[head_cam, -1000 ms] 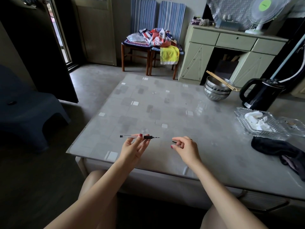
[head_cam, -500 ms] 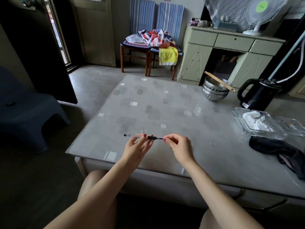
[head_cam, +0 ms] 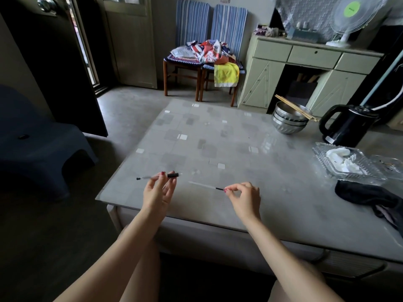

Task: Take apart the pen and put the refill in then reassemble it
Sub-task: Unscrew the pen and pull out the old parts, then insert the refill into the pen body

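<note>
The pen barrel was pinched in the left hand, the refill in the right hand, apparently awaiting insertion.

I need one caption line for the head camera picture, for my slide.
Left hand holds the pen barrel; right hand pinches the refill apart from it, above the table.

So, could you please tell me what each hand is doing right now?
Left hand: closed on the pen barrel, held above the table.
Right hand: pinching the refill by its dark end.
</note>
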